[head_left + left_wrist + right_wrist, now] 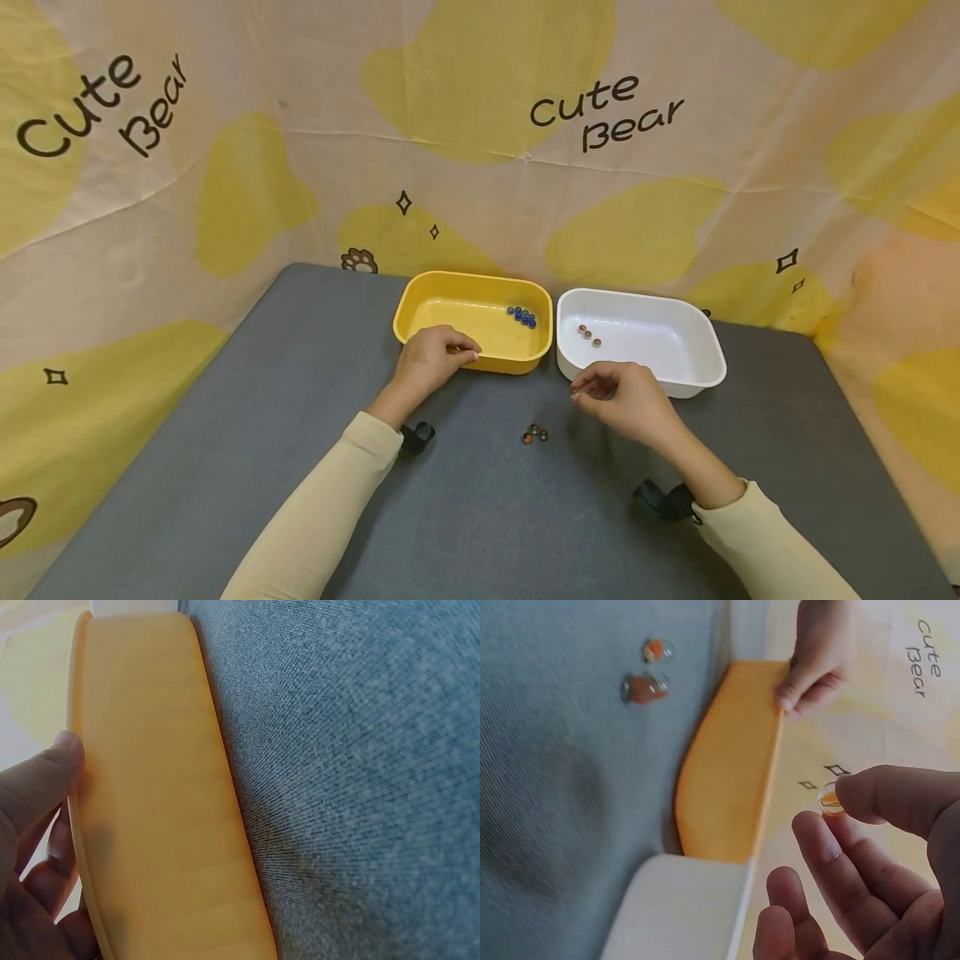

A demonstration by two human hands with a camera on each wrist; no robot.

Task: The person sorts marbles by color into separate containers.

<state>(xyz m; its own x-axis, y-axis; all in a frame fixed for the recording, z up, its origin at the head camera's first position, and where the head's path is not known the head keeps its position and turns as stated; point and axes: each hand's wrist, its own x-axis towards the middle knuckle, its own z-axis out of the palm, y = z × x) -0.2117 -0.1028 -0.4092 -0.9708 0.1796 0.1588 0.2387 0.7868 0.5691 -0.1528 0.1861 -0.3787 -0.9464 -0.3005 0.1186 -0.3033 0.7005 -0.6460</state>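
Note:
My left hand grips the near rim of a yellow plastic tub; in the left wrist view the thumb lies over the rim and the other fingers are on the inner side. Between the thumb and a finger of my right hand is pinched a clear glass marble with an orange swirl. That hand is in front of the near left corner of a white plastic tub. Several loose marbles lie grouped on the grey table between the two hands.
Several blue marbles sit at the right side inside the yellow tub. Three orange-brown marbles lie at the left inside the white tub. Both tubs stand side by side near the back of the grey table, before a printed cloth.

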